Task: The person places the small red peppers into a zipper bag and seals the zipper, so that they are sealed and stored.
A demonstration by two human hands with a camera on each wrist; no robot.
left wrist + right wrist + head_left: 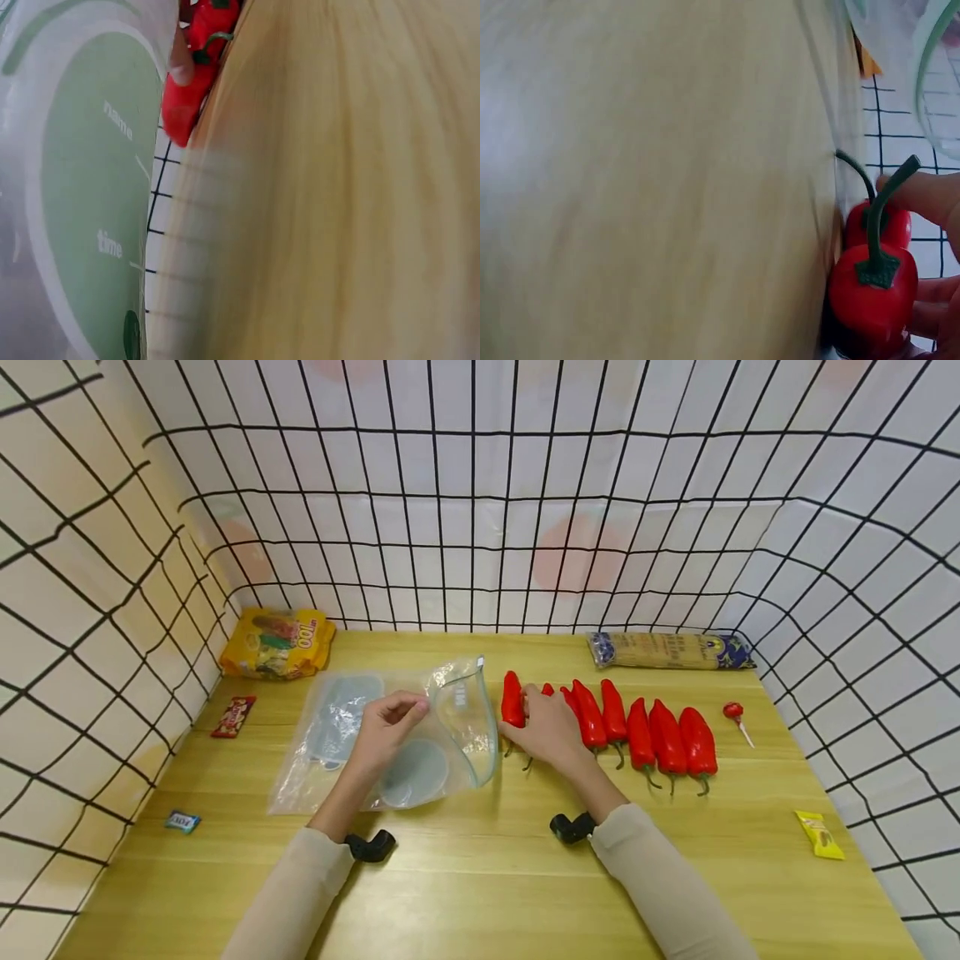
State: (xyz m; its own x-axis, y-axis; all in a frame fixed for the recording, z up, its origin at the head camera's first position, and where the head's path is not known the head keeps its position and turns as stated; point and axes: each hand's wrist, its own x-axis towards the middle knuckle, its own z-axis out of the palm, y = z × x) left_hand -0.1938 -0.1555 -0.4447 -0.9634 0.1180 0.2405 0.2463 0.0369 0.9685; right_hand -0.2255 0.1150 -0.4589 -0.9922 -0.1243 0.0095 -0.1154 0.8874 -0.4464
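Observation:
A clear zip bag [408, 768] with grey-green label patches lies on the wooden table, its sealing edge standing up at the right side. My left hand [386, 727] pinches the bag's upper layer between thumb and forefinger. In the left wrist view the bag's green label [97, 187] fills the left side, and that hand is out of sight. My right hand [551, 727] reaches over the left end of a row of red peppers. Its thumb and fingers straddle the leftmost red pepper [512, 697]. Beside that one, another pepper [874, 300] with a green stem shows close up.
A yellow snack pack [277, 643] stands at the back left, and a noodle pack [671, 651] at the back right. Small wrapped sweets, a red one [233, 717], a blue one [182, 821] and a yellow one [819, 835], lie near the sides. A lollipop [735, 714] is right of the peppers. Black wire grid [472, 543] encloses the table.

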